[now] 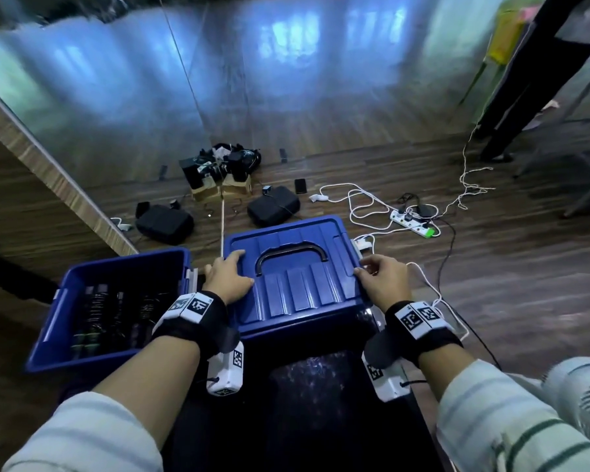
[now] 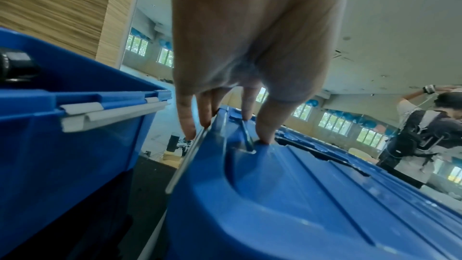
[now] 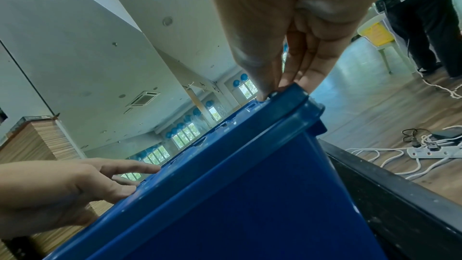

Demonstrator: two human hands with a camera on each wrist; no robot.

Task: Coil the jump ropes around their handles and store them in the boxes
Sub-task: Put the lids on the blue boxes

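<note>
Two blue boxes stand on a black table [image 1: 304, 403]. The left box [image 1: 65, 301] [image 2: 75, 155] is uncovered and holds several coiled black jump ropes [image 1: 109, 318]. A blue lid [image 1: 297, 287] [image 2: 300, 195] [image 3: 225, 141] with a moulded carry handle [image 1: 290, 255] covers the right box [image 3: 250, 205]. My left hand [image 1: 229, 277] [image 2: 225, 104] presses straight fingers onto the lid's left edge. At the lid's right rim, my right hand [image 1: 378, 277] [image 3: 280, 78] pinches the edge, thumb on top and fingers on the outer side.
On the wooden floor beyond the table lie two black bags [image 1: 166, 223] [image 1: 273, 209], a white power strip [image 1: 416, 224] with tangled cables, and small cartons. A person [image 1: 532, 80] stands at the far right. A wood-panelled wall [image 1: 31, 185] runs along the left.
</note>
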